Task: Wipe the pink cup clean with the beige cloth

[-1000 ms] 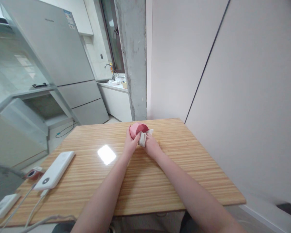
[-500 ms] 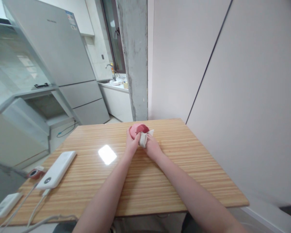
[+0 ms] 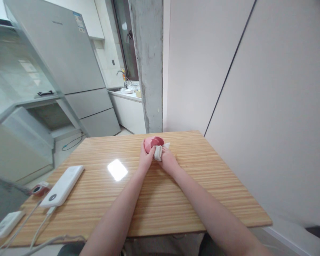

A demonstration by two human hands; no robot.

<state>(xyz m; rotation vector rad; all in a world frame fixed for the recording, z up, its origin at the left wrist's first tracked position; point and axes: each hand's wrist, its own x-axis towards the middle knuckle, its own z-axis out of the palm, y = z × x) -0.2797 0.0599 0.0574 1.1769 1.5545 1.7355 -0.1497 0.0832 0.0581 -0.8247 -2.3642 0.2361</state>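
Near the far edge of the wooden table (image 3: 176, 199), my left hand (image 3: 146, 160) is closed round a pink, rounded, cup-like vessel (image 3: 149, 143) with angular facets. The vessel lies tilted, and its darker red inside faces right. A folded white cloth or tissue (image 3: 158, 153) is at its near rim, between my two hands. My right hand (image 3: 169, 162) grips this cloth with fingers curled, and one white corner sticks out beyond them. The fingertips of my right hand are partly hidden by the cloth.
At the left lie a white power bank (image 3: 65, 185) with a cable plugged in, a small red-brown object (image 3: 38, 190) and a white power strip (image 3: 6, 224). A grey pillar (image 3: 149, 71) and a pale panelled wall (image 3: 245, 106) stand beyond the table.
The pink vessel has turned very slightly in my left hand, so its facets show differently. Both hands stay in nearly the same place, with the cloth still at the rim.
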